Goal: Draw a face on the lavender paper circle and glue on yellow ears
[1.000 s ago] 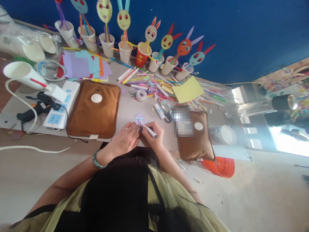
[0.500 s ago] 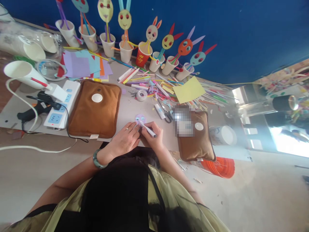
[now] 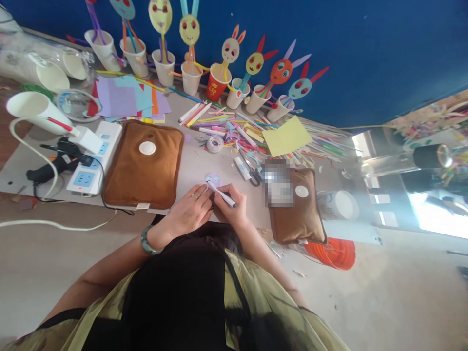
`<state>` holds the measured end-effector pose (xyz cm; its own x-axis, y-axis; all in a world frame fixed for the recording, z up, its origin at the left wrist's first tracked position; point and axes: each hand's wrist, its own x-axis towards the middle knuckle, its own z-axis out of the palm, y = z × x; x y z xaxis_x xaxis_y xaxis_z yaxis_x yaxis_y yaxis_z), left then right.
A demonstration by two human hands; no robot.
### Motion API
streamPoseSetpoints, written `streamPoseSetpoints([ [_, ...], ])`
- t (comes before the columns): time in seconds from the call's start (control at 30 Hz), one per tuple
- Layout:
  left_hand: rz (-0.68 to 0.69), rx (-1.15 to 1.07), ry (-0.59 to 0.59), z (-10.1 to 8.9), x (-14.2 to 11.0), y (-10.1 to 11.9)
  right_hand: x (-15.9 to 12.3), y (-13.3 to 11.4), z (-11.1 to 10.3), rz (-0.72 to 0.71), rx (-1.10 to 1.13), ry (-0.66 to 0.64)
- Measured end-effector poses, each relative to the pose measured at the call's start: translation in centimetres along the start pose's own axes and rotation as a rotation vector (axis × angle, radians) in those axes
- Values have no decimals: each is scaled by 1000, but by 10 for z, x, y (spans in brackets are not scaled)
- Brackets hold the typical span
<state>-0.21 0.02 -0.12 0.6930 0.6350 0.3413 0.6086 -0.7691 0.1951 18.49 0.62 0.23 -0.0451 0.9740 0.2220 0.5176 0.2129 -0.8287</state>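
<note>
A small round purple paper face (image 3: 212, 179) with drawn eyes is at the table's front edge. My left hand (image 3: 193, 208), with a ring and a green bangle, holds its lower edge; the fingertips cover that part. Closed around a white marker (image 3: 227, 199) with a dark end, my right hand (image 3: 237, 208) keeps the tip at the lower part of the face. A correction-tape-like white stick (image 3: 242, 168) and black-handled scissors (image 3: 254, 176) lie beyond the right hand. Also beyond is a roll of clear tape (image 3: 214, 144).
Brown cushioned warmers (image 3: 144, 170) lie left and right (image 3: 298, 219). A power strip (image 3: 93, 158) with cables is at the left. Paper cups (image 3: 163, 68) holding paper-faced figures line the blue wall. Markers, paper scraps and yellow paper (image 3: 287, 136) spread before them. An orange bucket (image 3: 338, 253) stands below right.
Almost nothing differs. Both hands keep their places, with the marker tip still at the lower part of the purple face; the view shifts very slightly.
</note>
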Motion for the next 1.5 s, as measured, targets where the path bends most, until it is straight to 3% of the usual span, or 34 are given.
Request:
streamPoseSetpoints([
  [0.2, -6, -13, -3, 0, -1, 0, -1, -2, 0, -7, 15, 30],
  [0.4, -16, -15, -27, -1, -1, 1, -2, 1, 0, 83, -69, 234],
  [0.5, -22, -15, -37, -3, 0, 2, -2, 1, 0, 104, -106, 272],
  [0.77, -14, 26, -43, -4, 0, 2, -4, -1, -1, 62, -87, 198],
  [1.5, -19, -8, -37, -1, -1, 1, -4, -1, -1, 53, -74, 178],
])
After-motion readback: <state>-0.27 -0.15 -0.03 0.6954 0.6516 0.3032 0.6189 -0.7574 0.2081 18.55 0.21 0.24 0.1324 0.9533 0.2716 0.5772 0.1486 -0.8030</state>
